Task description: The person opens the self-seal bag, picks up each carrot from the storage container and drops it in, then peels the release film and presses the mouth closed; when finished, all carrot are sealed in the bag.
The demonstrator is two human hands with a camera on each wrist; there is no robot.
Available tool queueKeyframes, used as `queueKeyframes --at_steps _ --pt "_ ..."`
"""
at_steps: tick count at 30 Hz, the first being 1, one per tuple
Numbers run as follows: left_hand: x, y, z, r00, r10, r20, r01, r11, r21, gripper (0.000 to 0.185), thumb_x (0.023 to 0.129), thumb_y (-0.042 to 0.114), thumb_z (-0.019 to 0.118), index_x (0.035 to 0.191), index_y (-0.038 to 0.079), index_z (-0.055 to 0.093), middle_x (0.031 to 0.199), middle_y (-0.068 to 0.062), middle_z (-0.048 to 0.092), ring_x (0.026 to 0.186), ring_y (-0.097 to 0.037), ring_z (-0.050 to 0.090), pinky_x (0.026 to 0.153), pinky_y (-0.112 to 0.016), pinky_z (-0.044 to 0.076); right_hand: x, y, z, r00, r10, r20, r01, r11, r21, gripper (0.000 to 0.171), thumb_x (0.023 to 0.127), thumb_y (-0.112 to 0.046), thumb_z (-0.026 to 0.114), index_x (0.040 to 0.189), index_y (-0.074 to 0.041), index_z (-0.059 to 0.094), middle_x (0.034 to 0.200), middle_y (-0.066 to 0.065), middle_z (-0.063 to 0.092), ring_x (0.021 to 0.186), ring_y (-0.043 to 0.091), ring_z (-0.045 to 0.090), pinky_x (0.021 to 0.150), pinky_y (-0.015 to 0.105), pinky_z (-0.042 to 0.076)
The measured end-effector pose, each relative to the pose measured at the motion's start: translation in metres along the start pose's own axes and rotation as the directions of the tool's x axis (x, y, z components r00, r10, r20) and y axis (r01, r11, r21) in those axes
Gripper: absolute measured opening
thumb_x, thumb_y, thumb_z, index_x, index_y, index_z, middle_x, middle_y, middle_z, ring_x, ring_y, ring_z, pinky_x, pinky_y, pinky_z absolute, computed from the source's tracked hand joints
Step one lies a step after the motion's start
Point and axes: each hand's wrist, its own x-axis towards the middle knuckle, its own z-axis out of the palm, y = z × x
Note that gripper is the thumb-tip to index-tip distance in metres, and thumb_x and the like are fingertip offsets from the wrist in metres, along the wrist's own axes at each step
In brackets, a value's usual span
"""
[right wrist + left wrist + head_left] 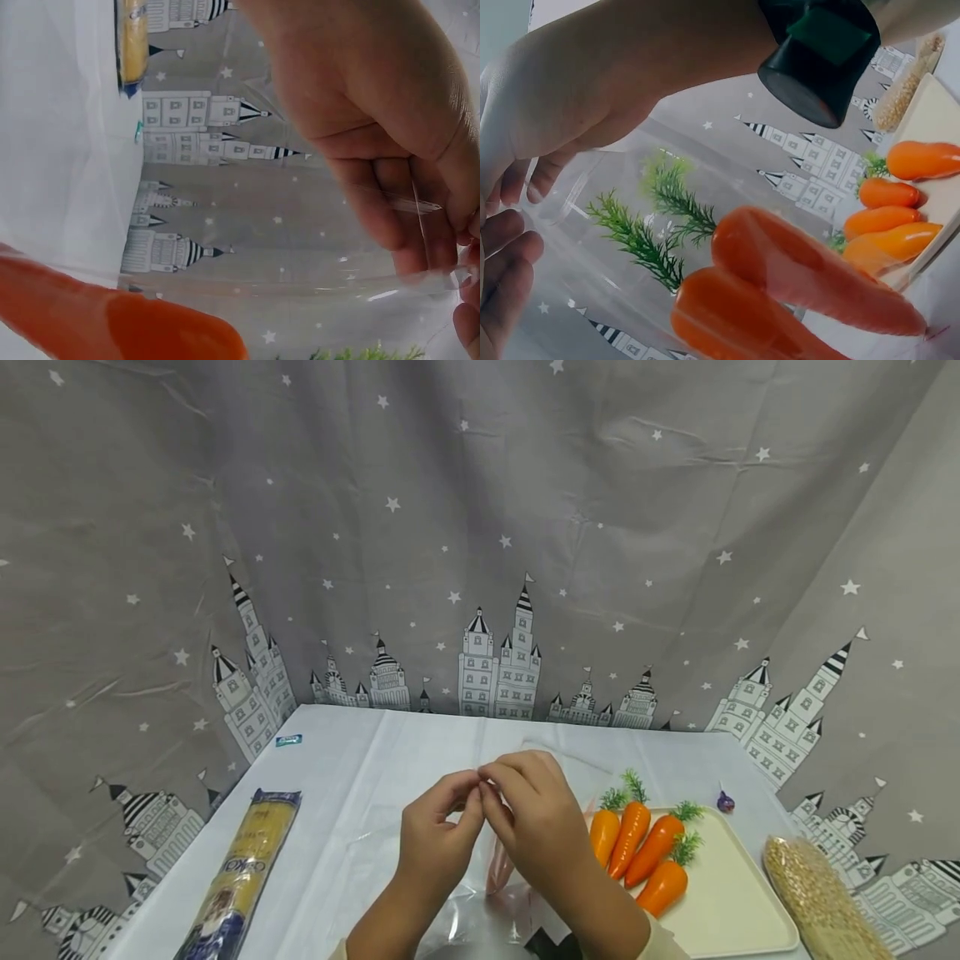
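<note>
My left hand and right hand meet in the middle of the head view, thumbs and forefingers pinching the top edge of a clear plastic bag. Inside the bag are two orange toy carrots with green feathery tops, which point up toward the fingers. In the right wrist view a carrot shows through the film, and my left hand comes down from the top. My right wrist carries a black camera.
Right of the hands, a cream tray bears several more carrots. Beyond it lie a bag of grains and a small purple vegetable. A spaghetti pack and a small green packet lie at left.
</note>
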Motion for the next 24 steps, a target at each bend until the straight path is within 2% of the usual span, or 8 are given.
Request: queueKeyframes --at_steps 6,17,24 --pt "0.001 -0.001 -0.001 0.998 0.054 0.021 -0.055 0.997 0.057 0.024 0.091 -0.011 0.065 0.109 0.003 0.074 0.092 -0.006 0.079 0.080 -0.017 0.076 0.076 -0.017 0.060 0.003 0.002 -0.004 0.997 -0.078 -0.004 0.078 0.996 -0.034 0.015 0.100 -0.016 0.069 0.105 -0.003 0.077 0.099 0.004 0.070 0.094 0.021 0.063 0.089 0.029 0.056" --pt "0.000 0.001 -0.001 0.998 0.049 0.050 -0.053 0.996 0.071 0.024 0.092 -0.009 0.066 0.110 0.004 0.075 0.095 -0.005 0.080 0.079 -0.015 0.076 0.075 -0.017 0.059 0.005 0.011 -0.008 0.991 -0.128 0.041 0.131 0.989 -0.072 0.008 0.098 -0.011 0.070 0.100 -0.005 0.075 0.096 0.004 0.069 0.089 0.021 0.062 0.082 0.026 0.057" --pt "0.000 0.000 0.001 0.997 0.065 0.052 -0.068 0.996 0.061 0.024 0.091 -0.010 0.066 0.108 0.003 0.075 0.092 -0.005 0.079 0.077 -0.016 0.076 0.072 -0.016 0.059 0.004 0.016 -0.007 0.989 -0.145 0.041 0.147 0.986 -0.072 0.018 0.104 -0.014 0.057 0.097 -0.004 0.070 0.094 0.005 0.067 0.087 0.022 0.060 0.079 0.027 0.056"
